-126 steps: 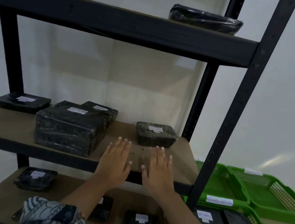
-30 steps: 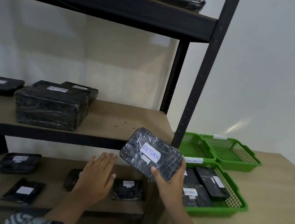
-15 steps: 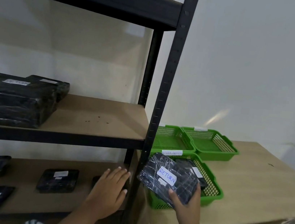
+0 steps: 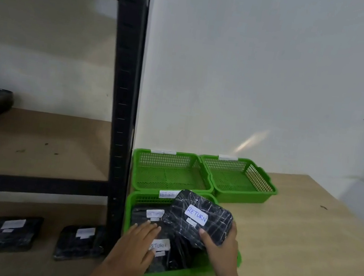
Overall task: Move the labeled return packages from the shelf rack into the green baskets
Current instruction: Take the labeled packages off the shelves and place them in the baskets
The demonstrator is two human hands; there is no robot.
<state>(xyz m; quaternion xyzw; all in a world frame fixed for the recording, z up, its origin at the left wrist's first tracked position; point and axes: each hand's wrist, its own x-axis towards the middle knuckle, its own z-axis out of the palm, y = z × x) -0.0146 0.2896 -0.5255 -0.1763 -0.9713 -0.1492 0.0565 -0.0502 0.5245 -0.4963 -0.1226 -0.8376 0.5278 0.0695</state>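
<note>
Thumb [image 4: 204,234] on top, fingers wrapped round the edge: right hand [image 4: 222,249] clamps a RETURN pkg [image 4: 198,217], tilted, over the front basket [image 4: 130,203], right half. Left hand [image 4: 135,248], fingers [image 4: 149,228] straight and together, lies flat on the stack [image 4: 149,215] of RETURN-labelled pkgs inside it. Behind it: back baskets [image 4: 272,190], side by side. Left of it: rack [image 4: 122,106] w/ 2 shelf pkgs [image 4: 7,232] low down.
</note>
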